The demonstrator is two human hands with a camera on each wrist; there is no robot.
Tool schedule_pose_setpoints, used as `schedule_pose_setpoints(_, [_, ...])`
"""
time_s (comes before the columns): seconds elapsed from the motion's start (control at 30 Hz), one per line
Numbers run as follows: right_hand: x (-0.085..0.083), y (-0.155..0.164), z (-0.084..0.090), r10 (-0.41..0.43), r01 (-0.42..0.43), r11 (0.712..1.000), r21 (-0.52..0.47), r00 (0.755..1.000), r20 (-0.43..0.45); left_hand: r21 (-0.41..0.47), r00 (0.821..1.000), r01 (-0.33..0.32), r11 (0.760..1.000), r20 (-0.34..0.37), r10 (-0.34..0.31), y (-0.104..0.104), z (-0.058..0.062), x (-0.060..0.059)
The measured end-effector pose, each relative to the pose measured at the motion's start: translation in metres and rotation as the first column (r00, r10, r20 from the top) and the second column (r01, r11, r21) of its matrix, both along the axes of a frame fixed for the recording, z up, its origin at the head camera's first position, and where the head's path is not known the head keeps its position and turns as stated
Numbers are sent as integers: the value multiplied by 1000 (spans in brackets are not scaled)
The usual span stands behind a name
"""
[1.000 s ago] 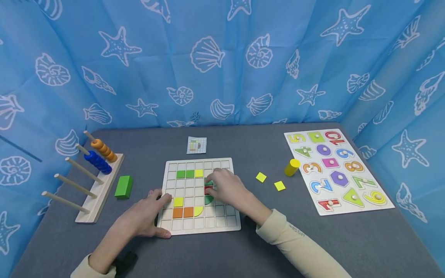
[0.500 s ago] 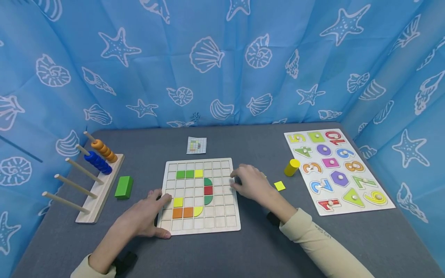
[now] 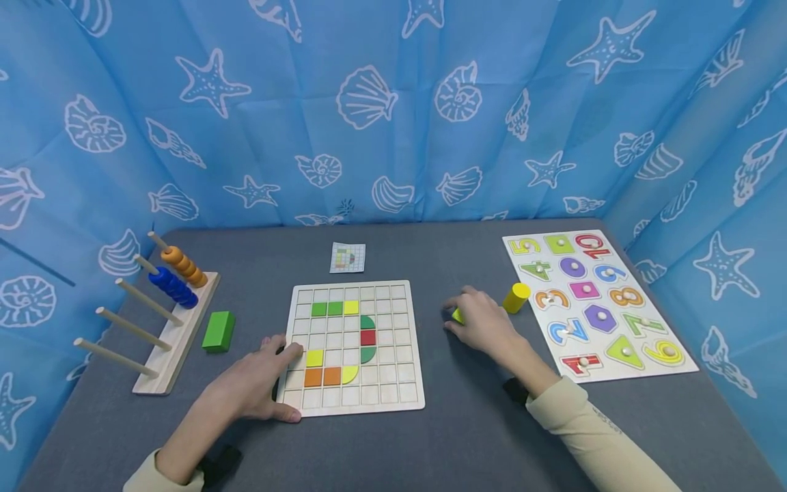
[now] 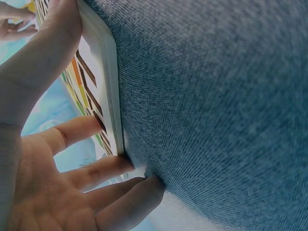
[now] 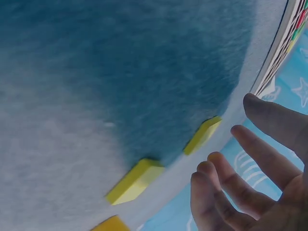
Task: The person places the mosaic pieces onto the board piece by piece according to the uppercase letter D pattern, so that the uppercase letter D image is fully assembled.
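A pale wooden grid board (image 3: 393, 372) lies before me, holding green, yellow, red and orange tiles, some with a rounded corner. At its left edge rests my left hand (image 3: 255, 383), thumb and index finger touching the rim and the other fingers spread. My right hand (image 3: 482, 322) is right of the board, over a yellow square tile (image 3: 458, 316) that shows beside its fingers. In the right wrist view those fingers are apart, with nothing between them. Two yellow tiles lie on the table there, a nearer one (image 5: 134, 182) and a farther one (image 5: 203, 135).
Behind the board lies a small pattern card (image 3: 348, 257). A yellow cylinder (image 3: 516, 298) stands by my right hand, beside a number puzzle board (image 3: 537, 314). To the left are a green block (image 3: 218, 332) and a peg stand (image 3: 184, 328) with orange and blue beads.
My right hand has left the board's middle and moved right to the yellow tiles, uncovering the red tile and two green rounded ones. The left hand has stayed at the board's edge.
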State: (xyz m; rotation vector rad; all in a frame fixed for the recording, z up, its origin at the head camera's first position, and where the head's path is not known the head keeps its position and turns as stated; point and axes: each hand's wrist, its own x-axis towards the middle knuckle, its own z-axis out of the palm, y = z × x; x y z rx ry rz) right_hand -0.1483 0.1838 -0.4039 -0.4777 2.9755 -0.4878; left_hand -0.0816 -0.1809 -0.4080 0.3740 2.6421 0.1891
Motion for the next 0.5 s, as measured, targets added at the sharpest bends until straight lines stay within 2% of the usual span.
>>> schedule_pose_setpoints(0.5, [-1,15,-5,-15,15,1000,-13,998,53,0,1000,-13,1000,2,13,0,-2,1])
